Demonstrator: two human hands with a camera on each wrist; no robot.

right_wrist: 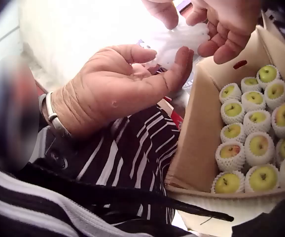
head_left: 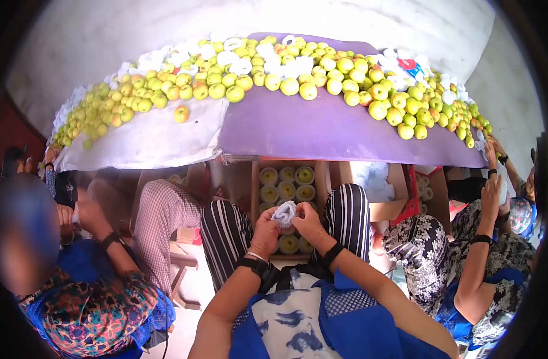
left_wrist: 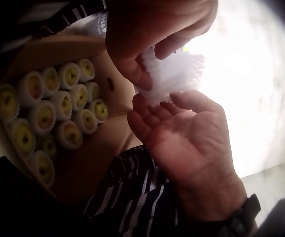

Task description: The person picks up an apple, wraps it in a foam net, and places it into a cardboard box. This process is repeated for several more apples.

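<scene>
A white foam net (head_left: 284,213) is held between both hands above the box, its rim forming a ring in the head view. My left hand (head_left: 264,234) grips it from the left, with thumb and fingers bent round it in the left wrist view (left_wrist: 152,34). On the other side my right hand (head_left: 308,224) pinches its edge; the right wrist view shows that hand (right_wrist: 231,27) with curled fingers on the net (right_wrist: 174,45). No apple can be made out inside the net. Below stands a cardboard box (right_wrist: 194,128) with rows of netted apples (head_left: 287,191).
Loose apples (head_left: 308,91) and white nets (head_left: 241,66) cover the back of the table with its purple cloth (head_left: 286,128). A box with white material (head_left: 375,179) stands right of my knees. People sit on both sides, close to my elbows.
</scene>
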